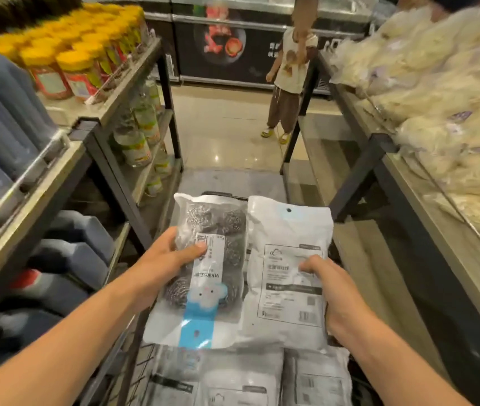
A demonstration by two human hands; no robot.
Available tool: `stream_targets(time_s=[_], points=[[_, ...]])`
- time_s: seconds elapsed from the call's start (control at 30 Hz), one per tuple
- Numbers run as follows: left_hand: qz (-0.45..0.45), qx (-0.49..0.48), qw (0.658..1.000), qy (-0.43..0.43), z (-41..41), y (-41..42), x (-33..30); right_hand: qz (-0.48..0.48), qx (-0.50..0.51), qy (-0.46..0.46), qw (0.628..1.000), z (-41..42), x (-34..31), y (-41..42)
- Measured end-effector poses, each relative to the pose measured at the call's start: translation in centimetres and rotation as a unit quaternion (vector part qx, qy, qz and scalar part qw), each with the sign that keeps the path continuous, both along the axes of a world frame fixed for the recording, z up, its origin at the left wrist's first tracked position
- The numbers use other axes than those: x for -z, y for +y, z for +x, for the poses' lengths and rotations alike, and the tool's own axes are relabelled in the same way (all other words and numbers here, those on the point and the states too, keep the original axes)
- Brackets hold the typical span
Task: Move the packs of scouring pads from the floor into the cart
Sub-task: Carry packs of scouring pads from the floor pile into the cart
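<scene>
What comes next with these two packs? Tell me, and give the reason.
Probably lower both and let go. The left hand holds the clear pack of steel scouring balls and the right hand the white plastic pack, both above the wire cart, where more white packs already lie.

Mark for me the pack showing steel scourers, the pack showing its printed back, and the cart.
Scourer-side pack point(203, 268): head view, on its white label strip.
Back-side pack point(287, 230): head view, on its plain white upper area.
Cart point(136, 373): head view, on its left wire wall.

The dark wire cart point(133, 373) holds white plastic packs point(316, 379) lying flat. The packs touch, side by side.
</scene>
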State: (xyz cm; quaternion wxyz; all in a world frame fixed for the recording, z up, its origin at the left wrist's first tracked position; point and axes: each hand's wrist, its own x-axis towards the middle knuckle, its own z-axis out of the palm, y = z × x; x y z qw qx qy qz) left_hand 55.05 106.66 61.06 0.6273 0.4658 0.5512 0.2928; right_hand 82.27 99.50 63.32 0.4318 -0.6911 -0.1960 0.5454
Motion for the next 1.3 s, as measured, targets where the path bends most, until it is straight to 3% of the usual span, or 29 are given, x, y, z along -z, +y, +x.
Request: stream_targets(time_s=[0.47, 0.73, 0.93, 1.1, 1.3], points=[[-0.026, -0.078, 0.99, 0.118, 4.3, 5.2, 9.9, -0.035, 0.02, -0.017, 0.999, -1.6, 8.6, 6.6], [-0.057, -0.077, 0.955, 0.282, 6.3, 3.9, 10.0, -0.079, -0.037, -0.208, 0.974, -2.9, 9.9, 5.4], [-0.008, -0.031, 0.943, 0.332, 5.3, 1.9, 9.3, -0.085, -0.032, -0.252, 0.963, -2.1, 10.4, 4.1], [0.004, 0.013, 0.95, 0.312, 4.1, -1.3, 6.0, -0.058, -0.06, -0.274, 0.958, -1.5, 8.0, 1.3], [0.016, 0.039, 0.968, 0.249, 2.5, -6.4, 0.6, -0.02, -0.069, -0.185, 0.98, -2.2, 2.2, -5.6]])
